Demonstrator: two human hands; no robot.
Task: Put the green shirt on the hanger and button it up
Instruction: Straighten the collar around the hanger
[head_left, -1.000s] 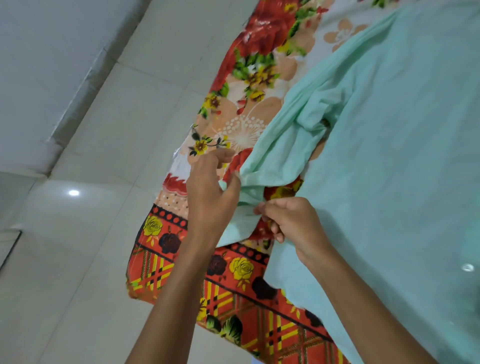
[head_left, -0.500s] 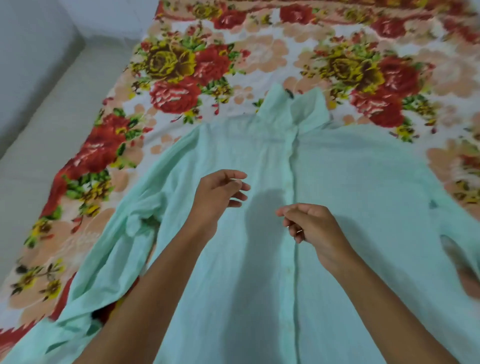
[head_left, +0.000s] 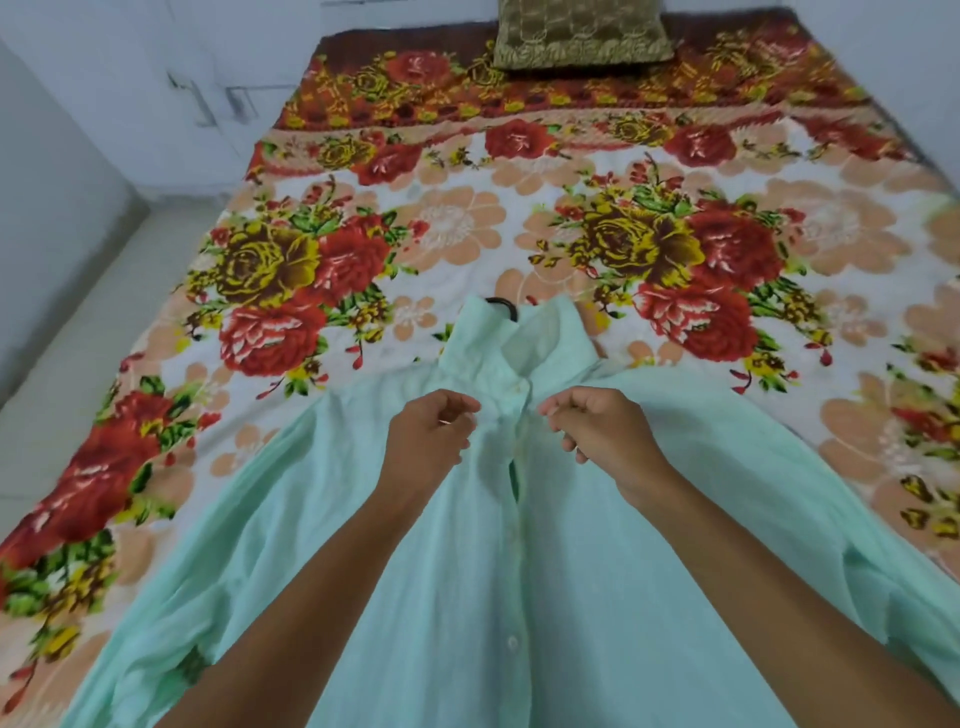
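The light green shirt lies front-up on the bed, collar away from me, sleeves spread to both sides. The dark hook of the hanger pokes out of the collar; the hanger's other parts are hidden inside the shirt. The button strip runs down the middle, with a small gap below the collar and white buttons lower down. My left hand hovers just left of the strip near the collar, fingers loosely curled, holding nothing. On the other side of the strip my right hand is loosely curled too, with nothing in it.
A floral bedsheet in red, yellow and peach covers the bed. An olive patterned pillow sits at the head of the bed. Tiled floor and a pale wall lie to the left.
My view swung from the shirt's hem at the bed's edge up to the collar. Both hands let go of the hem and moved up beside the top of the button strip.
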